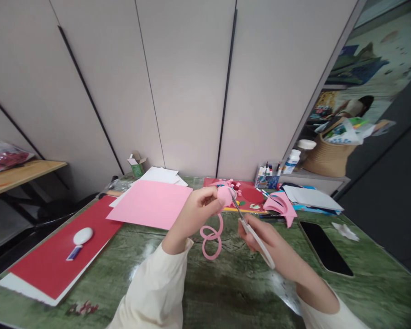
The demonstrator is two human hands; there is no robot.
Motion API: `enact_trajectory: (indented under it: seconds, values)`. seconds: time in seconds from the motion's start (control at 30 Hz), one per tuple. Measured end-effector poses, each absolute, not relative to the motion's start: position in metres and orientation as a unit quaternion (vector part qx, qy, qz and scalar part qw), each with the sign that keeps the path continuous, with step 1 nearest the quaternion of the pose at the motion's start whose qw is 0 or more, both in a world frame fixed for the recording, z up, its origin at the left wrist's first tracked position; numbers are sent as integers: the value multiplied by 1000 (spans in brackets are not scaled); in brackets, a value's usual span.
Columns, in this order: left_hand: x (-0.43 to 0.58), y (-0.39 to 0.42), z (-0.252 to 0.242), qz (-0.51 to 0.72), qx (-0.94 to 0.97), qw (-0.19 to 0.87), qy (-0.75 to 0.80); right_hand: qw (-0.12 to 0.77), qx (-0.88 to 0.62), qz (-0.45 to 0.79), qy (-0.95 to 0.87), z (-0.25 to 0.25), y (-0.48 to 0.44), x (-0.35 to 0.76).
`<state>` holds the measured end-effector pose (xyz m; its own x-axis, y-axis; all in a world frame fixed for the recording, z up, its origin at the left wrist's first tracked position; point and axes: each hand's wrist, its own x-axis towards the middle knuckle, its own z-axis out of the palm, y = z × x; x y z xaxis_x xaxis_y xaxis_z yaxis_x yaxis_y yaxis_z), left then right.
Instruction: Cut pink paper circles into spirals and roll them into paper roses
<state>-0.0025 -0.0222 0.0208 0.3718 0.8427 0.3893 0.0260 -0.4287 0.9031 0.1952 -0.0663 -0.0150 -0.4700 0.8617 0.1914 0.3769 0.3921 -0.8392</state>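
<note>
Left hand (pixel 199 210): thumb and fingers pinched on a small pink paper disc (pixel 227 195), held up over the middle of the green table (pixel 239 292). Right hand (pixel 269 237): fingers wrapped round the white handle of my scissors (pixel 259 244), blades pointing up and left to the disc's right edge (whether they bite into the paper, can't tell). A curled pink strip (pixel 212 237) hangs in loops just below the disc; can't make out whether it's joined on.

Left of my left wrist, a big pink sheet (pixel 147 203). Farther left, a red sheet (pixel 63 251) with a white rounded object (pixel 83 236) on it. Behind my hands, another red sheet (pixel 252 194) with small bits on it. Pink offcuts (pixel 281 206) beyond my right hand; black phone (pixel 326 249) flat on the table to its right.
</note>
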Motion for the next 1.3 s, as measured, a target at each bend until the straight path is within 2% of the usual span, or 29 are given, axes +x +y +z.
enact_trajectory:
  seconds: [1.3]
  values:
    - [-8, -18, 19, 551, 647, 426, 310, 286, -411, 371, -782, -13, -64, 199]
